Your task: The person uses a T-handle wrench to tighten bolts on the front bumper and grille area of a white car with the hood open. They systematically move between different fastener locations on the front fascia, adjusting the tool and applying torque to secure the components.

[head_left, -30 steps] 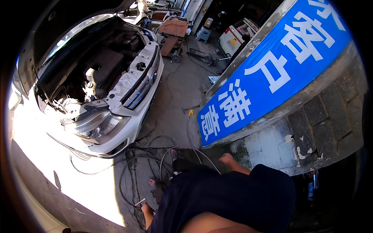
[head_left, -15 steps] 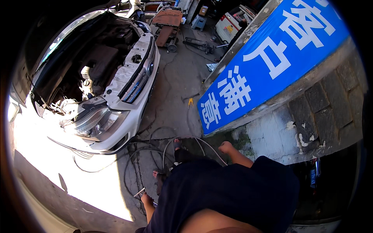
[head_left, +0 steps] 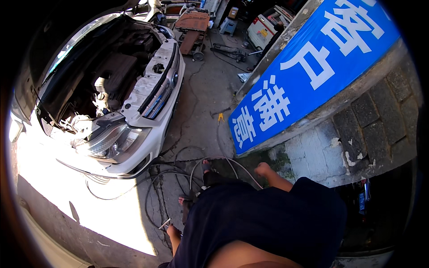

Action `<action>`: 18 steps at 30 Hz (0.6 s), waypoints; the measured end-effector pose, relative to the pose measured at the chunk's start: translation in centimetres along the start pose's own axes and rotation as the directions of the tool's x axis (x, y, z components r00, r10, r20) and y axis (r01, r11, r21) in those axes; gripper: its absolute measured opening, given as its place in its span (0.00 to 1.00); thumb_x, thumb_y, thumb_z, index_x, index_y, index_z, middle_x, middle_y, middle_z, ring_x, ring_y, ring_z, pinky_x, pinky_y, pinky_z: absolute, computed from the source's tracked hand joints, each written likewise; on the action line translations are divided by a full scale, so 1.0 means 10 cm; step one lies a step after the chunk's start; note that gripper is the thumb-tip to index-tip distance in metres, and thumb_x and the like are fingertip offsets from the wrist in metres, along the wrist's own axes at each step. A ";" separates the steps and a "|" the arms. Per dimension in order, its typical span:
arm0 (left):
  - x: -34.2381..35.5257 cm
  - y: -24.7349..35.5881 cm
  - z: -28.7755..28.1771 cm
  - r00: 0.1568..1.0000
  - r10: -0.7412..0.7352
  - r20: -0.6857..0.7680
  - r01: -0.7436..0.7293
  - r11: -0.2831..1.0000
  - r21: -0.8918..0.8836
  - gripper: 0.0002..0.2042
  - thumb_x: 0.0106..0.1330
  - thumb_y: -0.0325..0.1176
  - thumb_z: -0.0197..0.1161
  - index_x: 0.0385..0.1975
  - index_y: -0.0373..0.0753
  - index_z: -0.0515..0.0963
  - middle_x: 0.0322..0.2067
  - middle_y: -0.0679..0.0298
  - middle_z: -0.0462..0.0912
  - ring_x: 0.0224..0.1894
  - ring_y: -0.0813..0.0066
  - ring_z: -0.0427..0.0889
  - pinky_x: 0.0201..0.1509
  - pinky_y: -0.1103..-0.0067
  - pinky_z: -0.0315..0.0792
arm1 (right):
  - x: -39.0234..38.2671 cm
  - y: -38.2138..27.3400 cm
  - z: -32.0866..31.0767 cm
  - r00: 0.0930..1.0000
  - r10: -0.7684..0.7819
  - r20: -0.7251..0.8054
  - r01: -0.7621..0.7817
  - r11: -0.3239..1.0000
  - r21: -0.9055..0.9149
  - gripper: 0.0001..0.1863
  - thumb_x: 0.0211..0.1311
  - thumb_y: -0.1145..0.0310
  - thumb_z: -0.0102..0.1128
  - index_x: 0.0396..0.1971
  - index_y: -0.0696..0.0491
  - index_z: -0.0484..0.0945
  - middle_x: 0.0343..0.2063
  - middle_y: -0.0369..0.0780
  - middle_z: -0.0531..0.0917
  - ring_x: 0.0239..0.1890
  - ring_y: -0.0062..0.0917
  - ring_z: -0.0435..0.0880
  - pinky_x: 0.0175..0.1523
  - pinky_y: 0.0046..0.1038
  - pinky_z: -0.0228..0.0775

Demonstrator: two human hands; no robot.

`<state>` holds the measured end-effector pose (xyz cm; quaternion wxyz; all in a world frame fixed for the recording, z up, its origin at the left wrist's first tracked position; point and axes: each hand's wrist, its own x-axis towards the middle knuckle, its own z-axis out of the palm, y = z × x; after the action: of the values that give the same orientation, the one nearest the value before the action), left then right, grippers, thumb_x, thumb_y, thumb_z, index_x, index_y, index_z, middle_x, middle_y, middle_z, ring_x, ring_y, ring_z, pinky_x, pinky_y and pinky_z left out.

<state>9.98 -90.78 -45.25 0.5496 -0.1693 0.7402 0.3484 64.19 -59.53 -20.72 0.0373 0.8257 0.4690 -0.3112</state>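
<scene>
At the lower centre my left hand (head_left: 173, 231) hangs low by my side, its fingers closed round a T-shaped metal tool (head_left: 165, 223). A pale crossbar sticks out past the fingers; the rest of the tool is mostly hidden by the hand. My right hand (head_left: 262, 169) is held out to the right in a loose fist, with nothing seen sticking out of it. Ahead to the left stands a white car (head_left: 154, 138) with its hood up and its engine (head_left: 118, 67) exposed. Neither hand touches the car.
Coiled hoses (head_left: 149, 196) lie on the ground around my feet (head_left: 206, 165). To the right, a low wall bears a blue sign (head_left: 308, 76). Farther ahead are a yellow-ended tool (head_left: 220, 117), a floor jack (head_left: 229, 51), a rusty orange wheeled machine (head_left: 192, 27) and a blue-grey stool (head_left: 228, 27).
The whole view has shifted very slightly. My left hand has moved a little to the right and down with the tool; my right hand keeps its closed pose.
</scene>
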 end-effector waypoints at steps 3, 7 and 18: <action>-0.01 -0.01 -0.01 1.000 0.001 0.002 -0.001 1.000 -0.001 0.15 0.68 0.40 0.58 0.31 0.32 0.77 0.19 0.59 0.72 0.19 0.62 0.74 0.22 0.64 0.69 | -0.02 -0.08 -0.05 1.000 -0.021 0.000 0.021 0.999 -0.028 0.09 0.38 0.66 0.62 0.13 0.57 0.83 0.15 0.48 0.82 0.22 0.39 0.85 0.32 0.38 0.77; 0.02 -0.03 -0.02 1.000 0.018 0.000 -0.018 1.000 0.005 0.15 0.68 0.40 0.58 0.32 0.31 0.78 0.19 0.58 0.72 0.20 0.62 0.74 0.23 0.63 0.70 | -0.03 -0.22 -0.10 1.000 0.010 0.025 -0.009 0.998 -0.068 0.09 0.40 0.69 0.65 0.19 0.61 0.82 0.17 0.44 0.83 0.20 0.32 0.83 0.30 0.36 0.76; 0.14 -0.15 -0.04 0.999 -0.033 0.007 0.033 0.992 -0.123 0.14 0.68 0.40 0.59 0.32 0.33 0.80 0.21 0.59 0.74 0.24 0.64 0.75 0.26 0.64 0.71 | 0.19 -0.20 -0.02 0.997 -0.043 0.059 0.046 0.998 -0.053 0.11 0.45 0.70 0.67 0.28 0.62 0.82 0.20 0.45 0.84 0.20 0.31 0.83 0.28 0.35 0.75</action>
<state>10.12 -91.91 -46.98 0.5457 -0.2140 0.7131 0.3846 63.38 -56.90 -21.12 0.0664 0.8045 0.4941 -0.3228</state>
